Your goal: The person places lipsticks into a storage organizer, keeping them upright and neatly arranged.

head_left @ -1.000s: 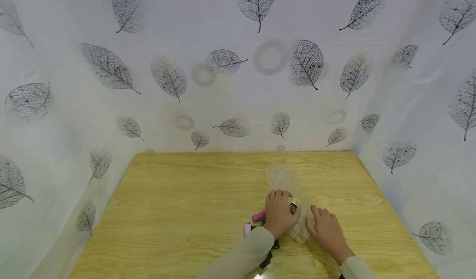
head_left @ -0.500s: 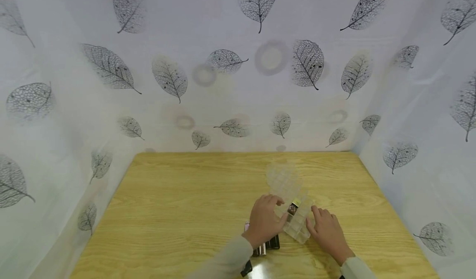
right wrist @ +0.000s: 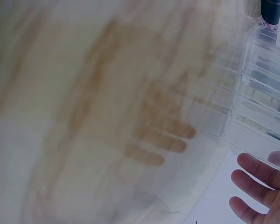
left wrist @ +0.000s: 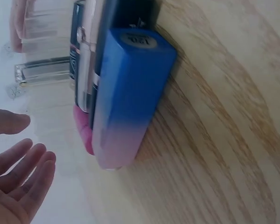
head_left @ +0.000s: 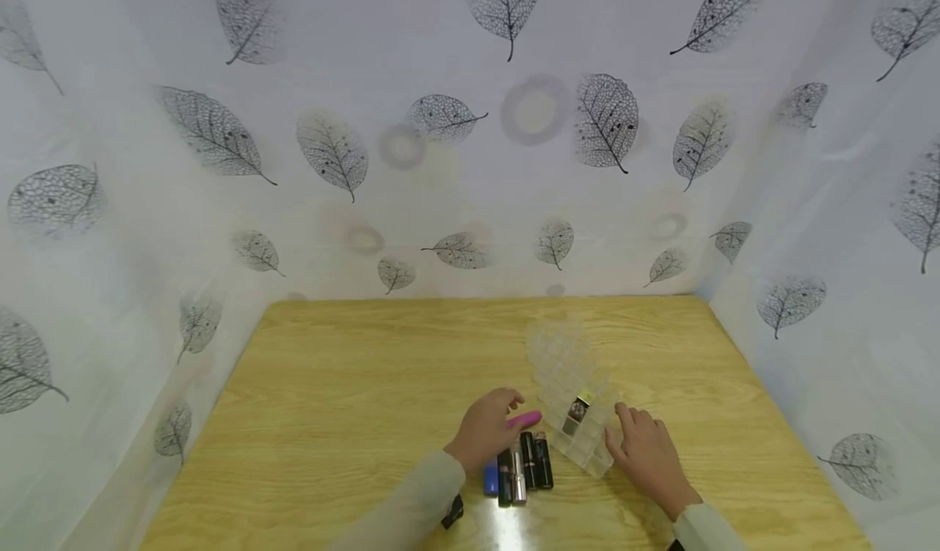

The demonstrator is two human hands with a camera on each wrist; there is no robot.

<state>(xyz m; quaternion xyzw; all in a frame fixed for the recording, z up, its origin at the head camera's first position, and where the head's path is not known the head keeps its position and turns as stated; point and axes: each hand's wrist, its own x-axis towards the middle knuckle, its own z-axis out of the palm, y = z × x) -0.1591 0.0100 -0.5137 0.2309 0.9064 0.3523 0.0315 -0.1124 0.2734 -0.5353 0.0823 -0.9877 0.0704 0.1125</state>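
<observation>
Hovering above the wooden table (head_left: 330, 420), the left hand (head_left: 483, 428) is empty, thumb and fingers apart. Beside it lies a row: a blue box (head_left: 491, 482), a slim black tube (head_left: 505, 486), a silver tube (head_left: 519, 486), a pink tube (head_left: 527, 419) set crosswise beyond, then two more black tubes (head_left: 543, 463). Next comes the clear divided box (head_left: 585, 451), a dark yellow-topped item (head_left: 578, 409) among its compartments. At its right edge the right hand (head_left: 649, 459) rests, fingers loosely spread
</observation>
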